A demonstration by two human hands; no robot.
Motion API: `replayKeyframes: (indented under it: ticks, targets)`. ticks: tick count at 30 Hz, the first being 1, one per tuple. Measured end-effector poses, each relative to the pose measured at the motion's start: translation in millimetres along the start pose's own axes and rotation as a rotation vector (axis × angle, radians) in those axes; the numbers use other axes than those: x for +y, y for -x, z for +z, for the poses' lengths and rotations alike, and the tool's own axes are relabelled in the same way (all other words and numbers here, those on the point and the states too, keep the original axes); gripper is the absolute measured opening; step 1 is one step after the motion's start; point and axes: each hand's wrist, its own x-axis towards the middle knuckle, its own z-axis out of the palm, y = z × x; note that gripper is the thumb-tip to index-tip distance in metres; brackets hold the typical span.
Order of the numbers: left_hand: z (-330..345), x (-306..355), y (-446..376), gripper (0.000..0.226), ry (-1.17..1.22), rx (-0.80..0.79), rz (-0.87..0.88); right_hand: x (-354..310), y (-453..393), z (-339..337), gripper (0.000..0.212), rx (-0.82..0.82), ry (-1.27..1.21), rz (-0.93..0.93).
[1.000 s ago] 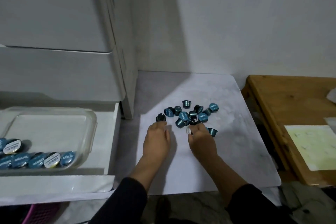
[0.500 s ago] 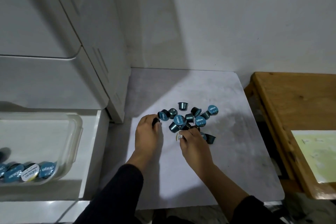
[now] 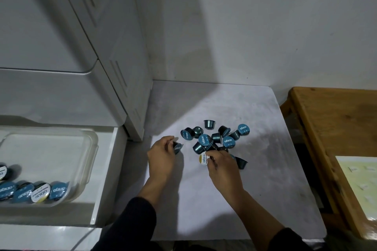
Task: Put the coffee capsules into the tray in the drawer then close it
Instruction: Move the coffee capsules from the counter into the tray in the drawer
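Coffee capsules on our white board, more in the tray of the open drawer.

We see a loose heap of dark teal capsules (image 3: 216, 138) lying tipped, upright or upside down, some showing blue foil lids. Our left hand (image 3: 161, 159) holds 1 blue-lidded capsule (image 3: 177, 148) just left of the heap; our right hand (image 3: 221, 166) pinches a white-lidded capsule (image 3: 203, 158) at its near edge. The clear plastic tray (image 3: 89, 149) sits in the white drawer (image 3: 106, 171), a row of capsules (image 3: 30, 190) along its near side.
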Motion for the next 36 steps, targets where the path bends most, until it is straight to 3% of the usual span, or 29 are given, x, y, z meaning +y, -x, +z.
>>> replayKeyframes:
  ticks: [6, 13, 22, 26, 29, 36]
  targets:
    - [-1, 1, 10, 0.015, -0.042, -0.041, 0.106, -3, -1, 1, 0.023, 0.011, 0.003, 0.012]
    - [-5, -1, 14, 0.016, -0.017, -0.033, 0.112, -5, -2, -2, 0.024, -0.008, -0.027, 0.073]
    - [-15, 16, 23, 0.025, 0.171, -0.034, -0.083, -15, -4, -12, 0.023, 0.034, -0.175, 0.096]
    - [-31, 36, 24, 0.024, 0.246, -0.081, -0.052, -29, -8, -24, 0.02, 0.142, -0.394, 0.113]
    - [-50, 52, 25, 0.028, 0.319, -0.12, -0.027, -53, -13, -42, 0.021, 0.116, -0.604, 0.185]
    - [-132, 76, 23, 0.033, 0.32, -0.223, 0.107, -118, -4, -80, 0.022, 0.068, -0.74, 0.105]
